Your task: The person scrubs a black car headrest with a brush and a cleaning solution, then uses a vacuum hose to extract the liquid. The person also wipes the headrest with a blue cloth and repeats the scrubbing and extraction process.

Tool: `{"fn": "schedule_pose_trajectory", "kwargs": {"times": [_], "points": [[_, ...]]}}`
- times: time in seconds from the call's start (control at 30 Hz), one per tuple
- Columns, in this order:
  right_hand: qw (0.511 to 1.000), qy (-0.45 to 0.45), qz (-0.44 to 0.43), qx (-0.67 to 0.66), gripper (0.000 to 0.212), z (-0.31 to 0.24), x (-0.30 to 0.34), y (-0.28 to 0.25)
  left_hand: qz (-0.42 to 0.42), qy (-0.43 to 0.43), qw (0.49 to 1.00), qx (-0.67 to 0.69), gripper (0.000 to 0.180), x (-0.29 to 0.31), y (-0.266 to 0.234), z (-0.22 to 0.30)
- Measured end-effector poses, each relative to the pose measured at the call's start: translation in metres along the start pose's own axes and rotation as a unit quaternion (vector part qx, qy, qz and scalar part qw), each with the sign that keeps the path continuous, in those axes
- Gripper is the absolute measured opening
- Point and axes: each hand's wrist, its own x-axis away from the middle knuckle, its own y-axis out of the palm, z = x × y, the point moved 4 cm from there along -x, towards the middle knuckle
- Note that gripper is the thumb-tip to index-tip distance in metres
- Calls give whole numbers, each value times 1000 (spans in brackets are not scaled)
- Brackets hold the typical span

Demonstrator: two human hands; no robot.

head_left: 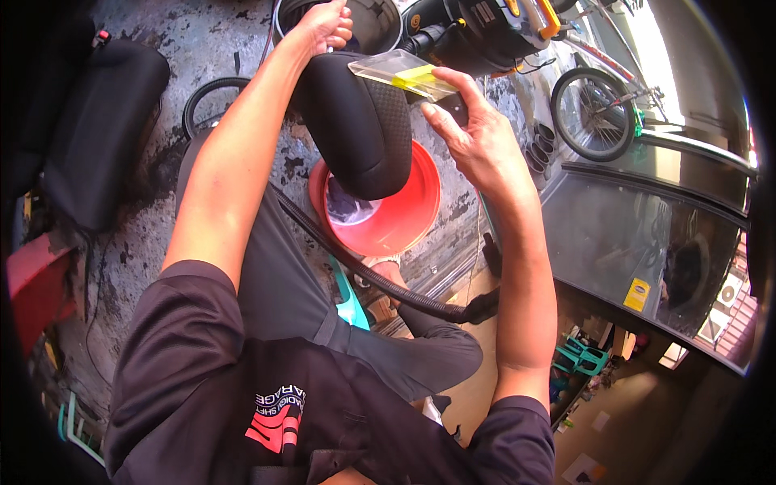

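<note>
A: Clock centred on the red bucket point(421, 208). Left hand?

B: Left hand point(330, 28) between 11 and 12, at the far end of the black pad point(343, 121). Fingers curled in, nearly closed. Cannot tell whether they have hold of the pad; that side is hidden.

A: Right hand?

B: Right hand point(478, 133) at 2. Half open, thumb and forefinger apart, holding the near end of the clear tool point(380, 67). Forefinger on its yellow part; palm side not seen.

A: Tool and pad positions?

B: Tool toward 12, flat end pointing to 10, overlapping the pad's edge. Contact uncertain. Pad at 12, its rounded lower end over the bucket's mouth.

A: Surroundings?

B: Black machine point(478, 36) at 1, orange handle. Bicycle wheel point(594, 113) at 2, farther out. Glass panel point(602, 234) near 3. Ribbed hose point(380, 281) curving from 9 to 5, below the bucket. Black seat point(105, 133) between 9 and 10, well apart.
</note>
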Motion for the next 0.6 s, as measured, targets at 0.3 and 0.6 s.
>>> {"fn": "schedule_pose_trajectory", "kwargs": {"times": [0.3,0.6], "points": [[996,53,5,-70,55,24,63,17,28,-3,1000,-2,59,27,26,3],[994,53,3,-91,57,37,104,32,41,3,999,-34,62,32,12,6]]}}
